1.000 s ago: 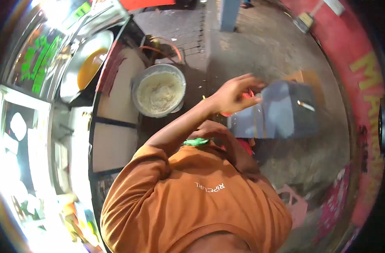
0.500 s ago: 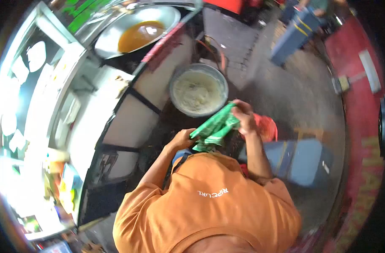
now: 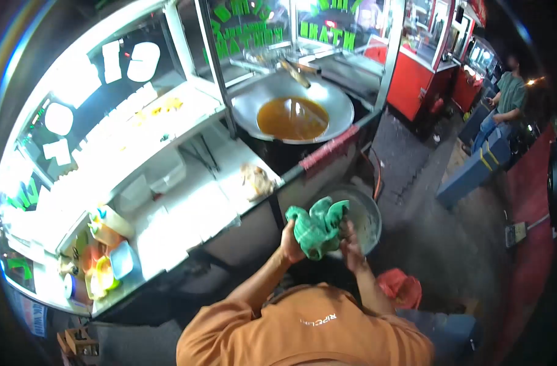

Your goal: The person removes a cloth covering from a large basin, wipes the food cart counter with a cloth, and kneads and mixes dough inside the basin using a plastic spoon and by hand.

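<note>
A bunched green cloth [image 3: 318,227] is held up in front of my chest. My left hand [image 3: 292,245] is closed on its left side, thumb along the edge. On the other side my right hand [image 3: 352,245] grips the cloth's right edge, its fingers partly hidden by the folds. Just beyond my right hand, lower down, stands a round basin [image 3: 374,222], partly covered by the cloth and hand; pale contents show inside it.
Ahead, a large wok [image 3: 339,116] with brown oil sits in the stall. A white counter [image 3: 187,213] runs left, with a crumpled pale item [image 3: 256,181] and sauce bottles [image 3: 111,224]. A red plastic bag [image 3: 399,288] lies right. A person [image 3: 507,104] sits on a bench [image 3: 477,168].
My view has swung up toward the stall. The green cloth went from hanging stretched between my hands to being bunched together, and both hands are raised closer to the counter.
</note>
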Action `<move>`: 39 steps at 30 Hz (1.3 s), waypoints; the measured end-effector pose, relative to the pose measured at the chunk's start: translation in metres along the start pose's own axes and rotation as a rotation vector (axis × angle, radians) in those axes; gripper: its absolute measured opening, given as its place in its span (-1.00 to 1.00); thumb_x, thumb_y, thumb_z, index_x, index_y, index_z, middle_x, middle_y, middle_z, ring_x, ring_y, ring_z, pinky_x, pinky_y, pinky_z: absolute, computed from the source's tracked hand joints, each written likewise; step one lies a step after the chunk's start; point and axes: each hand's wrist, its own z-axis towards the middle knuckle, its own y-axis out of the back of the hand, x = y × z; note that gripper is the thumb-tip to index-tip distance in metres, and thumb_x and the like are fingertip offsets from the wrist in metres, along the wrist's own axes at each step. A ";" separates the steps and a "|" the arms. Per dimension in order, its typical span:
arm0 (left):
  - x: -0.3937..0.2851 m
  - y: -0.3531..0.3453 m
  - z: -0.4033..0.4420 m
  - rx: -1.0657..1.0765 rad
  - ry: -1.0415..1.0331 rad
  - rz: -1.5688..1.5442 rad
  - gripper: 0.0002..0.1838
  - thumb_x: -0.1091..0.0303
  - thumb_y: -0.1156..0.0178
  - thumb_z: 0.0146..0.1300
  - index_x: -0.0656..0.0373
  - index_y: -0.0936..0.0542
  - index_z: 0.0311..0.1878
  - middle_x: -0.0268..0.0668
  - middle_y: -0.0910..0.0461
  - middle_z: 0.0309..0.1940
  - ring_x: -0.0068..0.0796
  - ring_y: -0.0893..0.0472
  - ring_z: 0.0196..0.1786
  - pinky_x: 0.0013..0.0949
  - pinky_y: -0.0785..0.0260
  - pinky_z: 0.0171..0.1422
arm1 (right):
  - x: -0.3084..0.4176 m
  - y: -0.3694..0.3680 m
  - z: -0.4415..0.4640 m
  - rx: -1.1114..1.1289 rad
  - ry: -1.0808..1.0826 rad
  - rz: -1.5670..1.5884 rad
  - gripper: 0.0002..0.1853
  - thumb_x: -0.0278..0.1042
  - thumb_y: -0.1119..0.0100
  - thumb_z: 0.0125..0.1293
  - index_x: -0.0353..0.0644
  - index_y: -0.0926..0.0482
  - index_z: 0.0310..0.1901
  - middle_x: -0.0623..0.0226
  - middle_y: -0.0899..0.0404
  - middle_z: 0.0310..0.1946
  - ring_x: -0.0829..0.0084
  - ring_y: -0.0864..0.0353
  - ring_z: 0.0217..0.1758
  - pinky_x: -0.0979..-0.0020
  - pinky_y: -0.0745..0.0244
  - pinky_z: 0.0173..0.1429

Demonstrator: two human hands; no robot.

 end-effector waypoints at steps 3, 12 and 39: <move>-0.013 0.026 0.017 -0.015 0.007 0.154 -0.37 -0.19 0.26 0.41 0.11 -0.39 0.26 -0.17 -0.48 0.16 -0.13 -0.46 0.21 -0.01 -0.27 0.33 | -0.033 -0.020 0.037 0.177 -0.331 0.361 -0.51 -0.22 -0.28 0.27 -0.10 -0.39 0.19 0.43 -0.51 0.04 0.50 -0.50 0.09 0.36 -0.46 0.13; -0.066 0.035 -0.035 -0.119 -0.852 0.889 -0.39 0.11 -0.23 0.26 0.20 -0.29 0.27 -0.20 -0.46 0.08 -0.27 -0.52 0.12 -0.28 -0.43 0.12 | -0.005 -0.108 0.130 0.455 -0.357 0.352 -0.67 -0.31 -0.17 0.27 -0.20 -0.50 0.04 0.38 -0.59 -0.16 0.54 -0.59 -0.15 0.43 -0.56 -0.06; -0.162 -0.029 -0.068 -0.349 -1.090 0.935 -0.36 0.11 -0.09 0.32 0.28 -0.21 0.35 0.02 -0.37 0.25 -0.16 -0.38 0.31 -0.15 -0.18 0.37 | 0.182 -0.391 0.504 0.206 1.851 -0.773 -0.84 -0.42 -0.09 0.24 -0.20 -0.60 -0.19 0.11 -0.61 -0.18 0.12 -0.57 -0.07 0.22 -0.47 0.01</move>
